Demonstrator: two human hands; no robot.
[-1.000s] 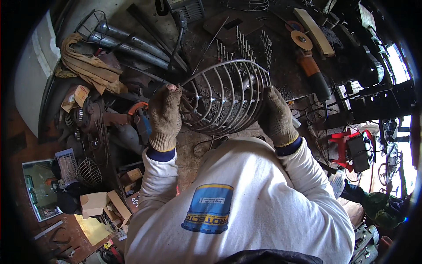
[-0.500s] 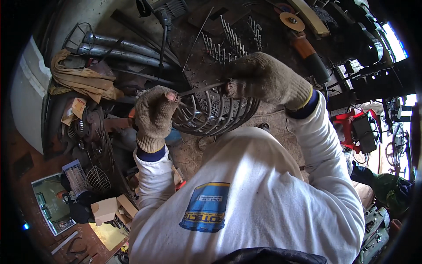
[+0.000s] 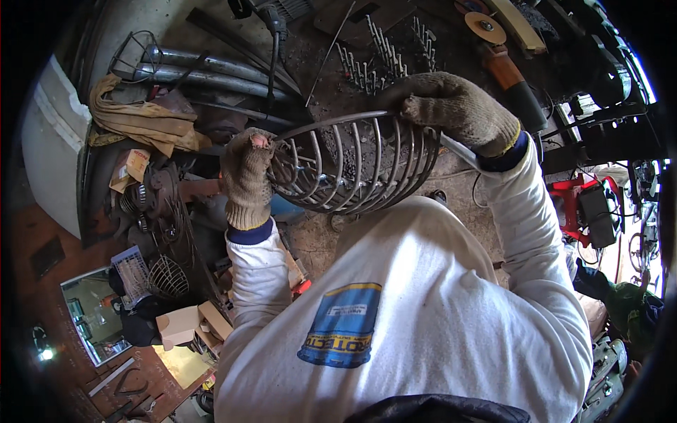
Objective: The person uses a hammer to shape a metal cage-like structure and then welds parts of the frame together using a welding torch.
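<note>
Between my two gloved hands hangs a rounded grille of curved metal bars, tilted so that its inner side and rim show. My left hand, in a brown knit glove with a bare thumb tip poking out, grips the left end of the rim. At the far right of the rim my right hand, in a matching glove, is closed over it with the fingertips partly hidden. The grille is held up in front of my body, above the floor.
An angle grinder lies at the upper right. Several thin metal pegs stand upright beyond the grille. Shiny pipes and a tan cloth lie at the left. A smaller wire grille and an open cardboard box are at lower left.
The grille has tilted, so its rim and inner bars show more fully. My right hand has shifted slightly up and right, and the hands are wider apart.
</note>
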